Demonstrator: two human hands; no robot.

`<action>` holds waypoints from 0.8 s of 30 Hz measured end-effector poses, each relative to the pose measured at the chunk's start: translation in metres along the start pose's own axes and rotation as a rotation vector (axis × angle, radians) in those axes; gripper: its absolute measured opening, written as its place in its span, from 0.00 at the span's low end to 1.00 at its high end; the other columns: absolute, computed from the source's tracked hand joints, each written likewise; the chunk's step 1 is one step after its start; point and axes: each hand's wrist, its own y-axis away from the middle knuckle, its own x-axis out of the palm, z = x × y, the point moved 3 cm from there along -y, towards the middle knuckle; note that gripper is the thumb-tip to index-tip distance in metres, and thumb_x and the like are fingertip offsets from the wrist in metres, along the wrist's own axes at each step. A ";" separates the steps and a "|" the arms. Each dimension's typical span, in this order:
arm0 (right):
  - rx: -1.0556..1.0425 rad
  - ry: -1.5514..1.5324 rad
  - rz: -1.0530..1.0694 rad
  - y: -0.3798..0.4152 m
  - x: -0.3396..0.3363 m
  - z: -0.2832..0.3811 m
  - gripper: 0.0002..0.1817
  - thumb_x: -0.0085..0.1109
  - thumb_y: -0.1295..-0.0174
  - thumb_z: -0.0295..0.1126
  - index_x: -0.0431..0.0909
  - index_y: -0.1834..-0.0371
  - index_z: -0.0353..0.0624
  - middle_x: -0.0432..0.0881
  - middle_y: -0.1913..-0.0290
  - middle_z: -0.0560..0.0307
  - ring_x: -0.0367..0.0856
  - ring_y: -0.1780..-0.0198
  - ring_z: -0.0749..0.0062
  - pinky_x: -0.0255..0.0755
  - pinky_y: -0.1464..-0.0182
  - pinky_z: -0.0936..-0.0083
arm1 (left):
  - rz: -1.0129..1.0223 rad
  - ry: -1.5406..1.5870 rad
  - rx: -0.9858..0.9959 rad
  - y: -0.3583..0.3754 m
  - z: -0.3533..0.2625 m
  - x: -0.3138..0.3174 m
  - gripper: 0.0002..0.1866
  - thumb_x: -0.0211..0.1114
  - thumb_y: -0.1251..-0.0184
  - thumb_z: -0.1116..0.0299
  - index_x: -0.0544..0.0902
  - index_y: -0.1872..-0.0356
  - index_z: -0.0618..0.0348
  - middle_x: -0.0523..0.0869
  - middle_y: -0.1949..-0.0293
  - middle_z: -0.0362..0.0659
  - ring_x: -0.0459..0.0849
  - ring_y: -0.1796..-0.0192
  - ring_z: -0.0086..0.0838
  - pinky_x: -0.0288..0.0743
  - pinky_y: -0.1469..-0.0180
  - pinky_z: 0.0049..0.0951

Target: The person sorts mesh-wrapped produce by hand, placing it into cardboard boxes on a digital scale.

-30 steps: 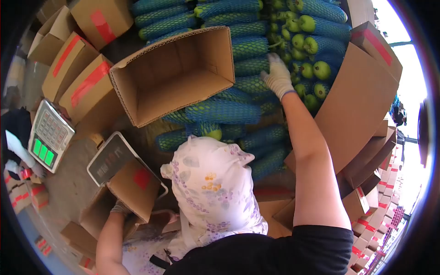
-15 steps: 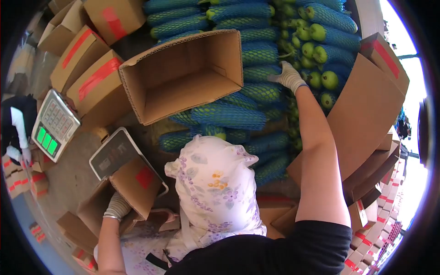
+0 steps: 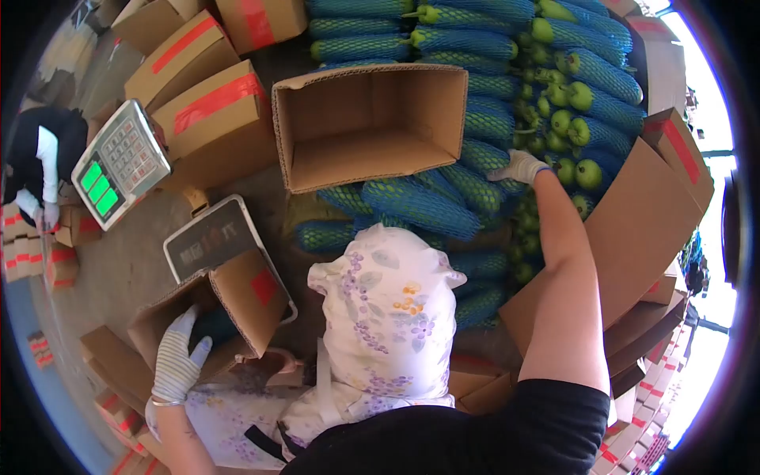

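Observation:
My left hand (image 3: pixel 177 360), in a striped white glove, is at the mouth of a small carton (image 3: pixel 252 305). Its thumb and fingers are apart and hold nothing. Something blue shows inside that carton. At the right, my gloved right hand (image 3: pixel 522 168) is closed around the end of a long green gourd (image 3: pixel 479 190) in blue netting; its fingertips are partly hidden. Rows of similar gourds (image 3: pixel 463 39) lie around it. A larger carton (image 3: pixel 372 131), its open side facing me, stands left of my right hand.
A scale display (image 3: pixel 123 164) with green digits stands at the left, its platform (image 3: pixel 218 237) lower down. Taped cartons (image 3: pixel 214 107) stand behind it. A large carton (image 3: pixel 609 229) is beside my right arm. Another person (image 3: pixel 47 158) is at the far left.
My left hand has drawn back from inside the small carton and its fingers have opened. The view has turned a little; my right hand stays at the gourds' ends, and nearby gourds lie more tilted.

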 end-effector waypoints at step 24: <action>-0.972 -1.308 -0.094 0.341 0.095 0.222 0.64 0.71 0.55 0.69 0.58 0.25 0.30 0.68 0.28 0.43 0.66 0.27 0.54 0.59 0.26 0.57 | 0.246 1.505 0.516 0.005 -0.152 -0.029 0.50 0.79 0.49 0.65 0.62 0.25 0.64 0.76 0.33 0.50 0.72 0.29 0.34 0.60 0.25 0.38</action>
